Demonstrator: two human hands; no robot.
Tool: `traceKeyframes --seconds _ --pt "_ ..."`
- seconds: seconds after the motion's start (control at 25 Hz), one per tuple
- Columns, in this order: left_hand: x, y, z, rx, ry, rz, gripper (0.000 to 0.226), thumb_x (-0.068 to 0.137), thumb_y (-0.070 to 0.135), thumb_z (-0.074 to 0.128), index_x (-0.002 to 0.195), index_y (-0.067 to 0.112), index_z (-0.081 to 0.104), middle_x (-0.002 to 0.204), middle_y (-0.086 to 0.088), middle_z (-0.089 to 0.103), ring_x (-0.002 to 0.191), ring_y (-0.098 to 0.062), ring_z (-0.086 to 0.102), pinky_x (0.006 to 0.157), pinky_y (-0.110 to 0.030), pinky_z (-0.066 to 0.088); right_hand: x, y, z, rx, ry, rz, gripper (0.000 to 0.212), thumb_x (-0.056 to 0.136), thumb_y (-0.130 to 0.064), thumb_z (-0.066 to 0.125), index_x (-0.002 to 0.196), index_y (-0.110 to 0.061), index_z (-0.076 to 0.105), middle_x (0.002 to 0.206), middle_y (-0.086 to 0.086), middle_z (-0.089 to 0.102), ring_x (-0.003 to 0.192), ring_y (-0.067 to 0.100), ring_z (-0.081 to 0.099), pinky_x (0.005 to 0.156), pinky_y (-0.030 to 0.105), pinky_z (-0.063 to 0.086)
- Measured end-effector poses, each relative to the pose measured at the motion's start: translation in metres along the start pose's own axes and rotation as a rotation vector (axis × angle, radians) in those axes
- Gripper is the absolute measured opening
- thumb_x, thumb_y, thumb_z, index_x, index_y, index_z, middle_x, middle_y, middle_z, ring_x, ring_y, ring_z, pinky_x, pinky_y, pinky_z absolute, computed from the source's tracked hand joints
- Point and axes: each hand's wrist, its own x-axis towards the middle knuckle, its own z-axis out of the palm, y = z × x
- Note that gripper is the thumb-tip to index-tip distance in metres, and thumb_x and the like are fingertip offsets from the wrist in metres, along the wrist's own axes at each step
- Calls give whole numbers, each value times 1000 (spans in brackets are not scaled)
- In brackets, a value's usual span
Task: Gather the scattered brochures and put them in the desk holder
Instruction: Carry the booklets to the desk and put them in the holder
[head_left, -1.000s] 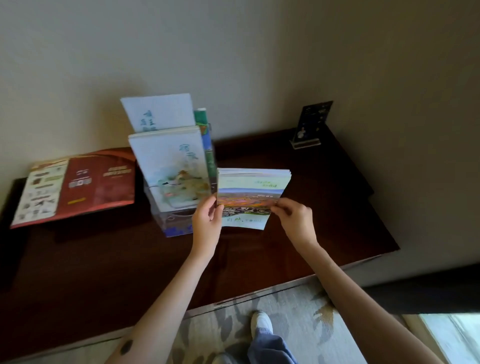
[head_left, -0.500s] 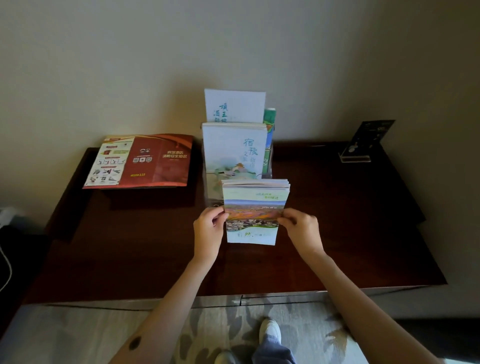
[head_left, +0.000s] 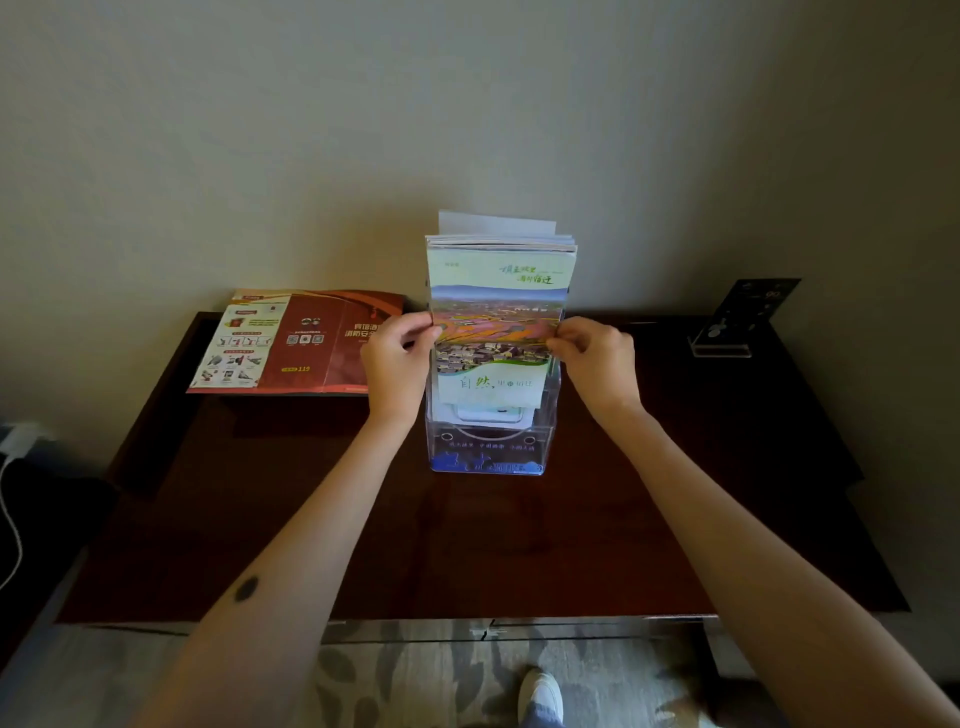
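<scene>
Below, the left hand (head_left: 397, 358) and right hand (head_left: 597, 358) pinch opposite edges of a brochure stack (head_left: 496, 317) upright in the clear acrylic holder (head_left: 488, 452).

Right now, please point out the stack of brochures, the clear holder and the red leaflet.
stack of brochures (head_left: 496, 322), head view, on the front cover's photo.
clear holder (head_left: 488, 457), head view, on its front wall near the base.
red leaflet (head_left: 311, 338), head view, on its middle panel.

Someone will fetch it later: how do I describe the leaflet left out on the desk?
On the dark wooden desk, look left of the clear holder. The red leaflet lies unfolded at the back left; unlike the green landscape brochures, it is red-brown with a white picture panel.
</scene>
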Motion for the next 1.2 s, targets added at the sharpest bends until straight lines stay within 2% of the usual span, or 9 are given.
traceKeyframes --seconds 0.2,0.36,0.44,0.56,0.68,0.8,1.0,1.2 --pt "1 -13 2 -19 -4 -47 17 82 3 64 98 -1 69 96 -15 71 86 -18 66 82 -20 50 3 4 10 -10 -55 22 14 88 -8 60 96 0 68 96 13 72 89 21 68 82 32 56" --pt "-7 -29 3 26 -23 -51 15 81 4 66 94 -1 71 91 -13 72 79 -11 64 73 -2 45 -6 16 21 -11 -100 66 13 88 -7 59 95 0 68 98 14 72 93 23 68 81 30 55" --pt "-13 -36 4 62 -38 -49 14 79 3 67 91 -1 72 88 -12 72 76 -9 62 70 2 41 -11 24 26 -43 -128 80 12 88 -7 59 94 0 68 97 13 72 91 23 68 80 31 56" --pt "-19 -47 5 115 -79 -66 12 79 3 68 90 -1 73 87 -13 73 78 -13 65 70 1 42 -18 34 32 -145 -167 90 12 87 -9 61 93 -3 68 94 12 73 87 24 68 79 36 56" --pt "-21 -53 4 173 -95 -66 12 78 4 69 88 -1 73 86 -13 73 76 -10 61 68 5 38 -23 38 39 -268 -186 107 13 87 -17 62 95 -11 70 96 6 74 89 24 67 76 33 53" --pt "-24 -57 5 204 -97 -75 11 78 3 69 87 -1 73 85 -14 73 75 -9 60 68 6 37 -26 42 45 -307 -202 121 14 86 -18 63 95 -11 71 96 5 74 91 26 67 78 34 51" --pt "-32 -61 6 229 -108 -103 11 77 3 70 87 -2 73 85 -15 73 74 -9 60 69 6 36 -28 47 47 -332 -240 96 15 87 -17 62 94 -8 70 94 9 74 90 27 66 90 40 47" --pt "-36 -60 8 237 -123 -105 13 78 4 70 90 -2 73 87 -15 73 76 -10 61 74 0 38 -31 51 49 -365 -256 119 17 89 -20 59 98 -12 70 96 6 74 93 24 66 97 34 39"
